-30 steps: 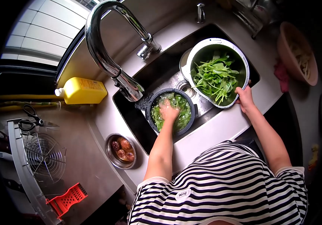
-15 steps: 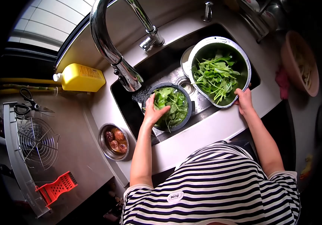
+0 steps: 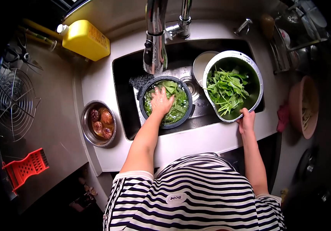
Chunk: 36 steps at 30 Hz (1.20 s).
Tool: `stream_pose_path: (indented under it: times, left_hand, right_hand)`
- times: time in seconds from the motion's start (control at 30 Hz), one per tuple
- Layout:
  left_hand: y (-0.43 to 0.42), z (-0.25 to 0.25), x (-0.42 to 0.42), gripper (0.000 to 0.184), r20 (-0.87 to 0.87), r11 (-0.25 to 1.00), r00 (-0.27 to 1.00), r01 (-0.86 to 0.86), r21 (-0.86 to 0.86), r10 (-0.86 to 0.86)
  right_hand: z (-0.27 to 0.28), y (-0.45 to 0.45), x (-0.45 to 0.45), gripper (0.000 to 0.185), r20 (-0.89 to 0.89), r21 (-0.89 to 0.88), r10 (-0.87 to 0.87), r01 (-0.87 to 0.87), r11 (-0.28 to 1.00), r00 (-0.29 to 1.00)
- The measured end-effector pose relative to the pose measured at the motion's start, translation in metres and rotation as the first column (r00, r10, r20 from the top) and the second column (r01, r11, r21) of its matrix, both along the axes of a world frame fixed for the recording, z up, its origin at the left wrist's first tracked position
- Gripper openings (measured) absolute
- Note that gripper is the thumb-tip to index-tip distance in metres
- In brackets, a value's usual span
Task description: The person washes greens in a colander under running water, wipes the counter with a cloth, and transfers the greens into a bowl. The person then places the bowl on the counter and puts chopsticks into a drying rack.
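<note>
My left hand [image 3: 161, 102] presses down with spread fingers on wet leafy greens [image 3: 178, 104] in a round, dark-rimmed basin [image 3: 191, 103]. Water shows among these leaves. The basin stands in the sink under the faucet [image 3: 156, 50]. At the sink's right end, my right hand [image 3: 246, 120] grips the near rim of a metal bowl [image 3: 255, 90], thumb on the edge; its other fingers are mostly hidden. The bowl tilts toward me, with more long-stemmed greens [image 3: 227, 88] inside. A pale round dish [image 3: 201, 63] is partly hidden behind the bowl.
Left of the sink stand a small steel bowl [image 3: 113, 133] of brown, round pieces in liquid and a yellow jug [image 3: 86, 40]. A red grater [image 3: 28, 167] and a wire rack [image 3: 13, 104] lie further left. A pink bowl [image 3: 308, 127] is at the right.
My left hand has gone from the left edge of the basin deeper into its greens, fingers spread. The right hand still holds the metal bowl's rim. The whole view has turned and shifted.
</note>
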<state>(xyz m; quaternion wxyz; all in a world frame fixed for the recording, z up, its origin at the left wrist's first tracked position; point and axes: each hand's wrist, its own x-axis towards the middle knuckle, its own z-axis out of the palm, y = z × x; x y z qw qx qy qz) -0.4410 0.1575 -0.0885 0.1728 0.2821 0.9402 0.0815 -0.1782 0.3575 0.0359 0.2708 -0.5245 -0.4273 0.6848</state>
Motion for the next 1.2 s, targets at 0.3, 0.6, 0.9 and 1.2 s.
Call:
stream_pose_path:
  times: [0.3, 0.6, 0.9, 1.2]
  left_hand:
    - [0.013, 0.029, -0.041, 0.070, 0.420, 0.990, 0.904, 0.120, -0.071, -0.079]
    - [-0.041, 0.079, -0.025, 0.125, 0.290, 0.954, 0.917, 0.297, -0.034, -0.275]
    - [0.000, 0.035, -0.009, 0.092, -0.059, 0.783, 0.805, 0.554, -0.284, -0.591]
    - [0.006, 0.034, 0.007, 0.077, 0.174, 0.879, 0.915, 0.400, -0.260, -0.364]
  right_hand:
    - [0.004, -0.001, -0.003, 0.021, 0.022, 0.043, 0.019, -0.020, 0.999, 1.000]
    - [0.014, -0.007, -0.012, 0.013, 0.033, 0.079, -0.032, 0.029, 0.996, 0.999]
    - [0.011, -0.005, -0.008, 0.013, 0.034, 0.064, 0.011, -0.013, 0.998, 0.999]
    - [0.010, -0.006, -0.011, 0.030, -0.022, 0.066, -0.003, 0.005, 0.998, 1.000]
